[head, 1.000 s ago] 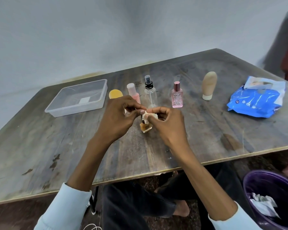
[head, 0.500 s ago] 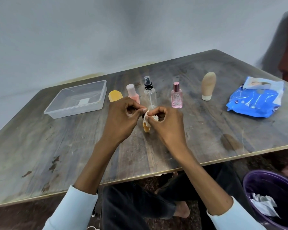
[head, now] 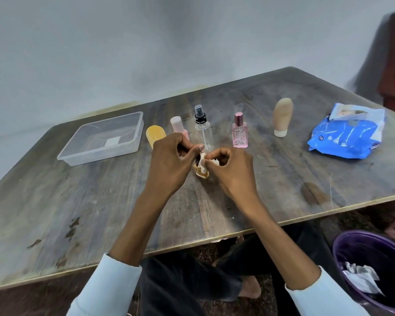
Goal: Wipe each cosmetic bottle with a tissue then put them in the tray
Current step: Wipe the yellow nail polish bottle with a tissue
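Right now we have a small amber bottle [head: 201, 173] held between both hands just above the bench [head: 214, 201], in front of the row of bottles waiting their turn. Our left hand [head: 171, 163] grips the bottle's dark cap end, its fingers [head: 200, 147] curled round it, while our right hand [head: 232, 172] pinches a small wad of tissue [head: 203, 161] against the glass with thumb and fingertips. To do this step well, we judge the left hand should turn the bottle a little at a time so the tissue meets every face — shoulders and base too, not just the side toward us. The wad is small, so we'd keep it pressed flat under the fingertips instead of letting it ball up and skip. A firm hold on the cap matters, since a small glass bottle is likely slick and could slip onto the bench. The tray [head: 105, 139] sits at the far left, well apart from our hands and showing nothing inside but a pale label, so no bottle looks finished yet. The yellow [head: 155, 135], pink-capped [head: 178, 126], spray [head: 203, 131], pink perfume [head: 239, 134] and beige [head: 282, 117] bottles stand behind — we should lift clear of them when carrying ours left. More tissues sit in the blue pack [head: 344, 137] at right.
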